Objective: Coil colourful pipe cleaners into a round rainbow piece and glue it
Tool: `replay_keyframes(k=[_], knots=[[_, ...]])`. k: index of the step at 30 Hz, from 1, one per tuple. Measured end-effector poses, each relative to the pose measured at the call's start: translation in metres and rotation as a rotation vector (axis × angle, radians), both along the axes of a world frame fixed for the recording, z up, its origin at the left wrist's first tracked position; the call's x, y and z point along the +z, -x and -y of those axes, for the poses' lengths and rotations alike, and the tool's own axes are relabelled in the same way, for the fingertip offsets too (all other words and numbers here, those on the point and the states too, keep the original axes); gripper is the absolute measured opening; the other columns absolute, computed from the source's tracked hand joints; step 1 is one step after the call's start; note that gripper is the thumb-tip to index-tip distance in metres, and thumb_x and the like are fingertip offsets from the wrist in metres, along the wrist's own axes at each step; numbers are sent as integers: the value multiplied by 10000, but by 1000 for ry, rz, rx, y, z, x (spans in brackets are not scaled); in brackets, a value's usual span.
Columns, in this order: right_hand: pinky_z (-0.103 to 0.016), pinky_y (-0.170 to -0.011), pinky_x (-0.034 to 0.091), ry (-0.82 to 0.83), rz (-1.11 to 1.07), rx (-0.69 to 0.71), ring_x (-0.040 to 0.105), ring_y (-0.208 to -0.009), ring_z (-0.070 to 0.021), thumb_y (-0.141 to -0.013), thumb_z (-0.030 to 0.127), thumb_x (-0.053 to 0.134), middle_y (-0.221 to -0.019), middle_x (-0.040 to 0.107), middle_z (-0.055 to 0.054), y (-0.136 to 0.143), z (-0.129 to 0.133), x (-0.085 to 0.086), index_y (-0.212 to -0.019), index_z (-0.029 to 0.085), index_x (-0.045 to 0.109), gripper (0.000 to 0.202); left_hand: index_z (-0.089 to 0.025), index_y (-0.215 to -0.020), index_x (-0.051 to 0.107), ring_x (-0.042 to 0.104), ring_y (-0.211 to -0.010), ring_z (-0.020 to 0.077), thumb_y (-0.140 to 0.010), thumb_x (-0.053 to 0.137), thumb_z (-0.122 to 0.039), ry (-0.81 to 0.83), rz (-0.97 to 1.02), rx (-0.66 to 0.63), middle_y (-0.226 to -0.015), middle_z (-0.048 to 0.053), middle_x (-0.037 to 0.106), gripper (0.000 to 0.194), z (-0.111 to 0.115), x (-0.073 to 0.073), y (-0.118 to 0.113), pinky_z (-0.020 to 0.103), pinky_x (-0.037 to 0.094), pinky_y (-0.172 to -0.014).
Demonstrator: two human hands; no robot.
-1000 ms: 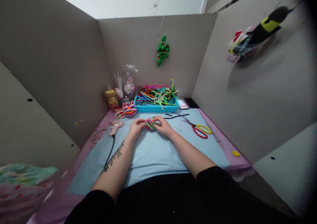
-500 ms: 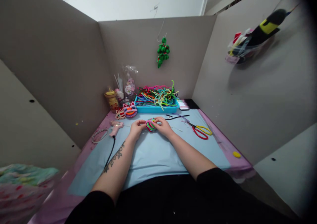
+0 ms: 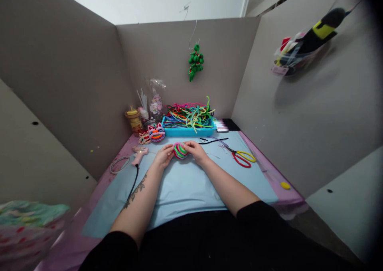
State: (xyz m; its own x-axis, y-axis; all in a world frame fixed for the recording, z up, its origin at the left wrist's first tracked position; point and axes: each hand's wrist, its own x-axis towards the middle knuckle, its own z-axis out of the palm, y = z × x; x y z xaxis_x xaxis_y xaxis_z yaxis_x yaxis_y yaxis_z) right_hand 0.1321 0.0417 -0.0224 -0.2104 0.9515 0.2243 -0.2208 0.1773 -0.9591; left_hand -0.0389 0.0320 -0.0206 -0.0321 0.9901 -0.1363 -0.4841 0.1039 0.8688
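Observation:
Between my two hands is a small rounded pipe-cleaner piece (image 3: 180,151), striped in pink, green, red and blue. My left hand (image 3: 164,155) pinches its left edge. At its upper right edge, the fingers of my right hand (image 3: 194,150) are closed on it. Black pipe cleaners (image 3: 214,141) lie just beyond my right hand. A pink glue gun (image 3: 140,156) rests on its side left of my left hand, its black cord running toward me. Scissors (image 3: 243,158) with one red and one yellow handle lie to the right.
A blue tray (image 3: 189,133) heaped with coloured pipe cleaners stands at the back. Left of it are two finished animal-face pieces (image 3: 156,133) and a brown cup (image 3: 134,122). Grey panels (image 3: 185,43) enclose the table; a green ornament (image 3: 196,61) hangs behind.
The striped piece has turned in my fingers, so more of its striped face shows, and it has shifted slightly left. Both hands still hold it.

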Motion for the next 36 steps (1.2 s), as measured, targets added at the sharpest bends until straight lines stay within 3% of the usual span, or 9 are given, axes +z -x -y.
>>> replay_keyframes(k=[6, 11, 15, 19, 26, 32, 36], knots=[[-264, -660, 462, 33, -107, 45, 581, -920, -179, -684, 384, 633, -1035, 622, -30, -7, 8, 15, -880, 226, 595, 255, -148, -758, 565, 634, -689, 96, -759, 524, -40, 77, 212, 35, -732, 25, 654, 116, -1, 11, 9, 184, 529, -701], [-242, -572, 460, 189, -184, 265, 602, -695, -135, -642, 327, 706, -852, 646, -5, -3, 16, 17, -973, 229, 561, 374, -146, -840, 594, 647, -768, 116, -753, 547, -69, -44, 196, -26, -802, 25, 668, 126, 2, 12, 11, 196, 535, -730], [-246, -600, 482, 167, -265, 316, 624, -705, -142, -575, 258, 776, -840, 668, -3, 0, 20, 20, -1017, 221, 542, 501, -151, -856, 594, 642, -709, 105, -727, 599, -77, -65, 153, -57, -797, 21, 662, 150, 2, 8, 10, 190, 539, -674], [-237, -605, 500, 159, -323, 270, 631, -718, -141, -564, 206, 781, -850, 675, -5, -1, 20, 21, -1019, 211, 552, 509, -170, -832, 582, 630, -640, 69, -770, 554, -28, -25, 245, 50, -729, -7, 645, 158, 2, 11, 11, 152, 531, -636], [-226, -595, 525, 192, -426, 142, 640, -709, -138, -508, 92, 754, -803, 666, 21, 4, 12, 12, -995, 212, 507, 559, -137, -835, 593, 658, -746, 84, -855, 388, 13, 63, 386, 202, -738, 30, 657, 254, -3, 17, 10, 140, 527, -699], [-245, -599, 537, 212, -502, 24, 638, -698, -134, -497, 65, 733, -819, 652, 46, 7, 12, 12, -1068, 261, 430, 676, -147, -778, 572, 641, -690, 96, -840, 496, -55, 82, 323, 57, -683, 16, 628, 135, 1, 10, 4, 214, 528, -715], [-279, -649, 544, 162, -519, 9, 639, -720, -136, -521, 80, 714, -853, 645, 49, 12, 15, 14, -1113, 295, 427, 692, -185, -791, 558, 650, -794, 146, -750, 651, -126, 43, 257, -84, -720, -16, 609, 118, 6, 8, 4, 287, 522, -736]])
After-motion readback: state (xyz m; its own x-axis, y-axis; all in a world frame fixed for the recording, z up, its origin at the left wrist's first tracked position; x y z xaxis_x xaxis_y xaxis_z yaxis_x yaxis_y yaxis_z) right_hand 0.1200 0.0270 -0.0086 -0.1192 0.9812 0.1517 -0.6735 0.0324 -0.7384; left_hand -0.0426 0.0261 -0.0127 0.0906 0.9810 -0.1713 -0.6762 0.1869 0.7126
